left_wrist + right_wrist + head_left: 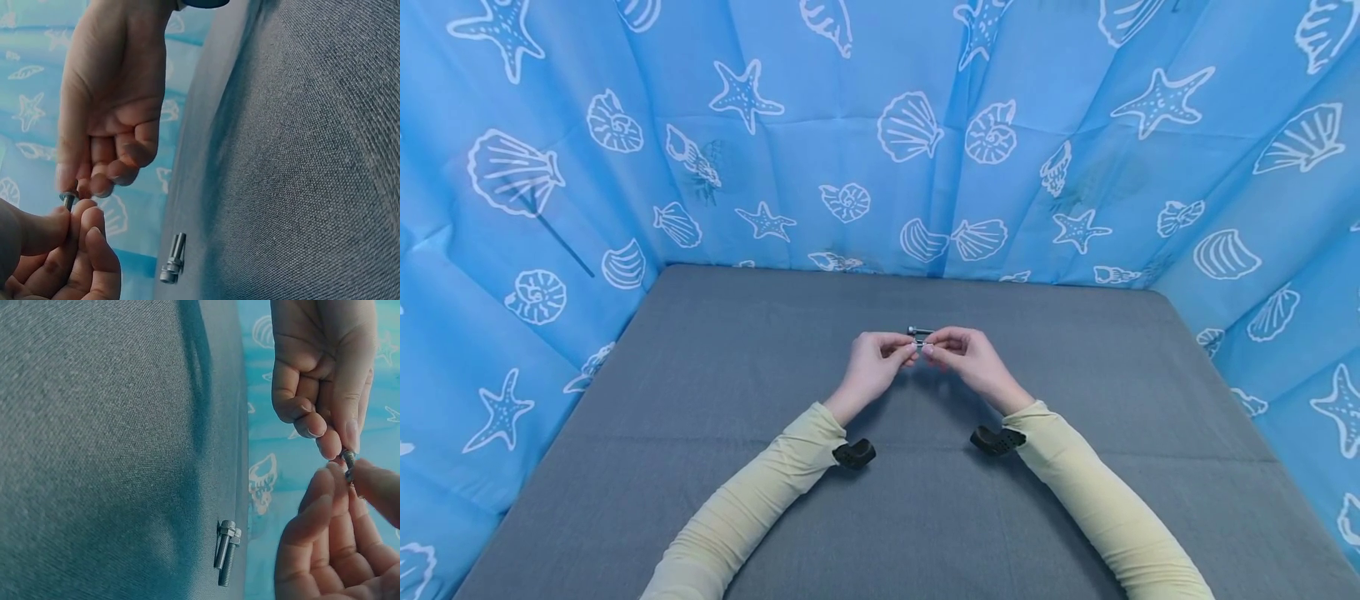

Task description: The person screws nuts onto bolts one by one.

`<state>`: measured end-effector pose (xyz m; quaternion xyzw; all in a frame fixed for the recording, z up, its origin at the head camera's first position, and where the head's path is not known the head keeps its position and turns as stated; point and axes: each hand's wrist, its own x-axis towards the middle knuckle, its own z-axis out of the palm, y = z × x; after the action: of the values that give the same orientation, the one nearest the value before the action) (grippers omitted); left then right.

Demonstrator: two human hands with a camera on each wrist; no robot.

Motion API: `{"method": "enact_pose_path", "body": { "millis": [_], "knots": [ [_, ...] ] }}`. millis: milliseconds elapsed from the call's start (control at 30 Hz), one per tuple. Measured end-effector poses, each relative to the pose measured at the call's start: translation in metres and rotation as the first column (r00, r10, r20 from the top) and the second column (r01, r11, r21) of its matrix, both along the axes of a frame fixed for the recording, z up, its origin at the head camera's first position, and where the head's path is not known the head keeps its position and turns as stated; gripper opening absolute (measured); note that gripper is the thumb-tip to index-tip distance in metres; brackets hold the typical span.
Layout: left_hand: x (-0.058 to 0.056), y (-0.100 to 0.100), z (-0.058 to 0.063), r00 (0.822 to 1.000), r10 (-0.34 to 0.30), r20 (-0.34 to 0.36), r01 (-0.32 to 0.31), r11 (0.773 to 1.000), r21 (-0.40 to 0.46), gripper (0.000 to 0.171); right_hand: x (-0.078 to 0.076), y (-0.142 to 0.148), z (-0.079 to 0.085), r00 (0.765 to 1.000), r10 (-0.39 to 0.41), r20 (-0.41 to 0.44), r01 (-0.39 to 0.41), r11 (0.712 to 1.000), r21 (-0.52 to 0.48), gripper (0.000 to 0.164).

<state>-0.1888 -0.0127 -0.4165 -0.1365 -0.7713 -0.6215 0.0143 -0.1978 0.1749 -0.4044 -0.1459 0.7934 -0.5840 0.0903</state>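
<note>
My left hand (877, 363) and right hand (972, 360) meet fingertip to fingertip over the far half of the table. Between them is a small silver bolt (349, 460) with a threaded shank. Thumb and forefinger of the left hand pinch one end of it. At the other end, the right thumb and fingers pinch around a small ring-like metal piece (69, 195), which looks like a nut or washer. The fingertips hide much of both parts. Beyond the hands, two more silver bolts (225, 553) lie side by side on the cloth, hex nuts near their heads.
A grey cloth (760, 500) covers the table. Blue curtains (842, 133) printed with white shells and starfish hang along the back and both sides. A black wrist device (854, 454) sits on the left sleeve, and another device (997, 440) on the right.
</note>
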Motion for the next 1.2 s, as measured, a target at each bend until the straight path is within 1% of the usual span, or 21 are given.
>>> {"method": "enact_pose_path", "body": {
  "millis": [67, 133, 300, 367, 467, 600, 700, 833, 900, 967, 1100, 1200],
  "knots": [
    [-0.0002, -0.0001, -0.0002, 1.0, 0.001, -0.002, -0.001, 1.0, 0.004, 0.015, -0.0005, -0.0006, 0.0001, 1.0, 0.002, 0.008, -0.003, 1.0, 0.019, 0.027],
    [-0.0005, -0.0001, -0.0003, 1.0, 0.002, 0.001, -0.002, 1.0, 0.004, 0.015, -0.0003, -0.0011, 0.0009, 1.0, 0.005, 0.021, -0.005, 1.0, 0.013, 0.029],
    [-0.0007, 0.0004, -0.0001, 1.0, -0.002, 0.019, 0.002, 1.0, 0.013, 0.015, 0.0008, -0.0004, 0.0017, 0.999, 0.018, 0.04, -0.015, 0.998, -0.061, 0.026],
    [-0.0004, 0.0005, 0.0003, 1.0, -0.002, 0.023, 0.002, 1.0, 0.018, 0.015, 0.001, 0.0002, 0.002, 0.999, 0.022, 0.039, -0.019, 0.998, -0.068, 0.025],
    [0.0, 0.0005, 0.0006, 1.0, 0.003, 0.016, -0.003, 1.0, 0.006, 0.015, 0.0012, 0.0003, 0.0025, 0.999, 0.019, 0.041, -0.018, 0.999, -0.034, 0.025],
    [-0.0001, 0.001, 0.0003, 1.0, 0.01, 0.007, -0.01, 1.0, -0.012, 0.015, 0.0011, 0.0003, 0.0017, 0.998, 0.013, 0.059, -0.013, 1.0, -0.008, 0.031],
    [-0.0007, 0.0018, -0.0003, 1.0, 0.011, 0.013, -0.011, 1.0, -0.014, 0.015, 0.001, 0.0007, 0.0013, 0.998, 0.017, 0.06, -0.015, 0.999, -0.047, 0.029],
    [-0.0015, 0.0026, -0.0012, 1.0, 0.011, 0.027, -0.011, 1.0, -0.011, 0.016, 0.001, 0.001, 0.0015, 0.999, 0.028, 0.04, -0.024, 0.996, -0.086, 0.024],
    [-0.0013, 0.0027, -0.0013, 1.0, 0.008, 0.03, -0.008, 1.0, -0.004, 0.016, 0.0011, 0.0009, 0.0015, 0.999, 0.023, 0.041, -0.02, 0.997, -0.076, 0.022],
    [-0.0008, 0.0027, -0.0014, 1.0, 0.007, 0.028, -0.007, 1.0, -0.004, 0.016, 0.0015, 0.0008, 0.0011, 0.999, 0.014, 0.04, -0.013, 0.999, -0.039, 0.021],
    [0.0001, 0.0026, -0.0018, 1.0, 0.008, 0.018, -0.008, 1.0, -0.017, 0.016, 0.0025, 0.0007, -0.0007, 0.998, 0.002, 0.059, -0.003, 1.0, 0.018, 0.025],
    [0.0003, 0.003, -0.0024, 1.0, 0.005, 0.022, -0.005, 1.0, -0.018, 0.016, 0.0029, 0.001, -0.0025, 0.998, 0.003, 0.063, -0.003, 1.0, 0.001, 0.024]
  ]
}}
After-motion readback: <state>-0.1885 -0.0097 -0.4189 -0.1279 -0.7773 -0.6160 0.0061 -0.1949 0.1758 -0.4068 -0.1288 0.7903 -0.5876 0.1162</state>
